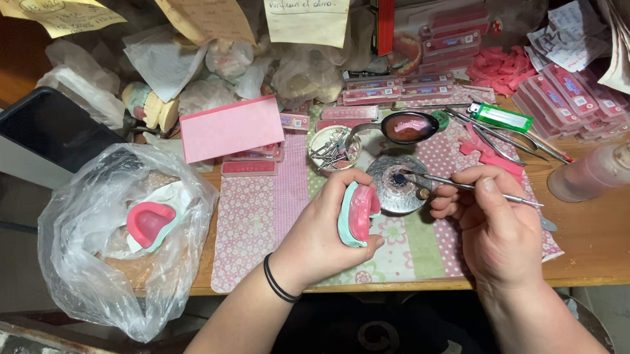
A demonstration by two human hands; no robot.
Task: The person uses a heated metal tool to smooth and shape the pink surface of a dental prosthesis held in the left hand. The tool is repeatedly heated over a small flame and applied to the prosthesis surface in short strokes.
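Observation:
My left hand grips a dental model, teal underneath with pink wax on top, held on edge above the patterned mat. My right hand pinches a thin metal instrument like a pen. Its tip reaches left into a small round glass dish with a dark centre, just right of the model. A black band circles my left wrist.
A clear plastic bag at the left table edge holds another pink-and-teal model. Behind the dish lie a spoon with pink wax, a tin of small metal parts, a green lighter, metal tools, pink wax sheets and a bottle.

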